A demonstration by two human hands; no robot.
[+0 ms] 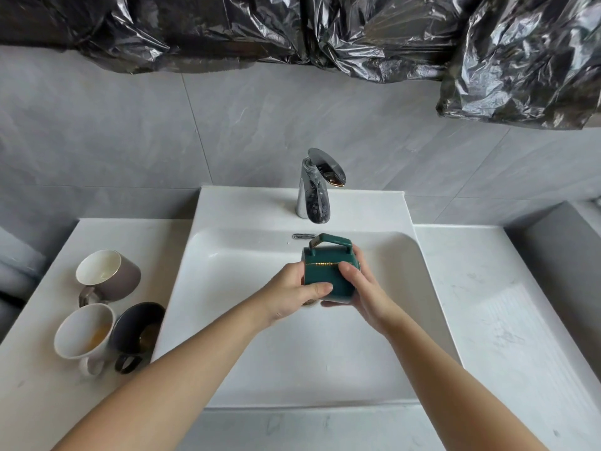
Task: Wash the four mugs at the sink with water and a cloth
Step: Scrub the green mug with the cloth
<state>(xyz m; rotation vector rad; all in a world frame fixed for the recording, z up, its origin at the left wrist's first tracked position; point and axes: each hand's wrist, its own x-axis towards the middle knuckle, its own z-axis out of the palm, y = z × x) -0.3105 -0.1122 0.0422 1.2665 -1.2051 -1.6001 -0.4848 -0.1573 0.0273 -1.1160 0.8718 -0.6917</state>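
The green mug (328, 276) is held in both hands above the basin of the sink (208, 255), just in front of and below the tap (317, 187). The left hand (291, 288) is closed round the mug's left end, with the thumb laid along the near side and the fingers wrapped out of sight behind. The right hand (362, 288) is closed round the right end, with the thumb pressed on the upper wall and the fingers curled under and behind the body. The mug is held on its side, with its handle turned up and away from the person. Both forearms are bare and reach in from the lower corners, converging at the mug. The mug is glossy dark green, with a squared handle and a thin gold line bearing small gold lettering that cannot be read. A small brownish patch is seen beneath the left thumb and cannot be identified. The sink is white, smooth and rectangular with rounded corners, and the tap is polished chrome. On the pale marbled counter (35, 395) to the left, three mugs are stood close together: a taupe mug (125, 278) with a white interior, a white mug (81, 333) with yellowish residue inside, and a black mug (140, 323) touching the white one. Crumpled black plastic sheeting (292, 27) is hung above the grey tiled wall (130, 131).
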